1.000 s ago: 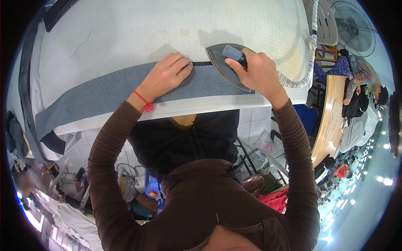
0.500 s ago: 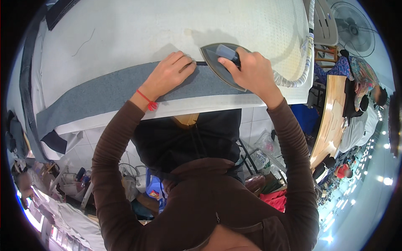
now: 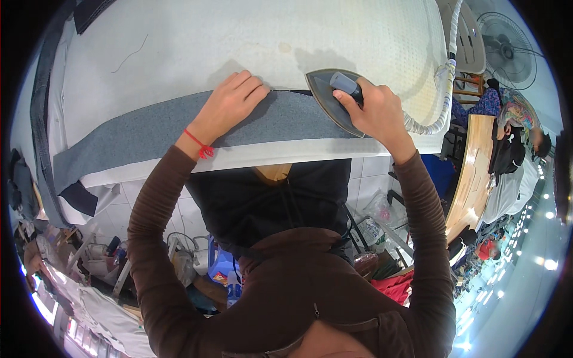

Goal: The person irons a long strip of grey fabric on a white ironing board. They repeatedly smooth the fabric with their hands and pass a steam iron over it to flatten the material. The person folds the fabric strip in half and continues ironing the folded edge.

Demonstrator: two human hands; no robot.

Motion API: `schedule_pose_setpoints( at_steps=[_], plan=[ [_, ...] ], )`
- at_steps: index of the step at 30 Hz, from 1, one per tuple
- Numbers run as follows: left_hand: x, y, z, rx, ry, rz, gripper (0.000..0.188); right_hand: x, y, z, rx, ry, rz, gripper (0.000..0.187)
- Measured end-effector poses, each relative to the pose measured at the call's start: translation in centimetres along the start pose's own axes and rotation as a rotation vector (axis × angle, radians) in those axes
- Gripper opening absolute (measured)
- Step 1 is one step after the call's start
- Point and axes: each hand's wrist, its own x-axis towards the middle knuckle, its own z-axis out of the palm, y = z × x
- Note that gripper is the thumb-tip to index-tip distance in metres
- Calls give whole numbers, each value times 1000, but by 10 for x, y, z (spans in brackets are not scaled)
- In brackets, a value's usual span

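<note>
A long, curved strip of grey-blue denim (image 3: 155, 124) lies along the near edge of the padded white ironing table (image 3: 209, 39). My left hand (image 3: 231, 102), with a red string bracelet at its wrist, rests on the strip; its fingers are curled closed at the far edge of the cloth, and the fingertips are partly hidden. To its right, my right hand (image 3: 382, 113) grips the handle of an iron (image 3: 325, 95). The iron sits over the right part of the strip, its pointed tip toward the far left. A dark folded edge shows between fingertips and iron.
A wrapped hose (image 3: 428, 128) curves up the table's right side. One loose thread (image 3: 130, 55) lies on the cover. Dark fabric (image 3: 89, 13) rests at the far left corner. Beyond the right side are a fan (image 3: 507, 51), a wooden table (image 3: 471, 173) and a seated person (image 3: 518, 113).
My left hand has slid a little left along the cloth's far edge. The iron, in my right hand, has shifted slightly right, widening the gap between them. The view has also shifted a little.
</note>
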Motion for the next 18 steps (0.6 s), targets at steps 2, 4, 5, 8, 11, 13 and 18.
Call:
schedule_pose_setpoints(
  at_steps=[2, 4, 5, 8, 11, 13, 18],
  plan=[
    [-4, -2, -3, -23, 16, -4, 33, 0, -1, 0, -7, 5, -4, 61],
    [-6, -5, -8, -40, 14, -20, 34, 0, 0, 1, -7, -12, 5, 61],
    [-6, -4, -11, -34, 6, -10, 34, 1, 0, 2, -6, -22, 8, 61],
    [-7, -4, -14, -17, 2, 31, 34, 0, -1, 1, 10, -28, 27, 61],
    [-12, -5, -12, 1, 25, 93, 33, 2, -3, 1, 6, -34, 27, 61],
    [-13, -6, -12, 25, 21, 128, 33, 4, -6, 4, -5, -24, 9, 60],
    [-9, -4, -13, 61, -1, 163, 35, 6, -11, 3, -3, -34, 34, 60]
  ],
)
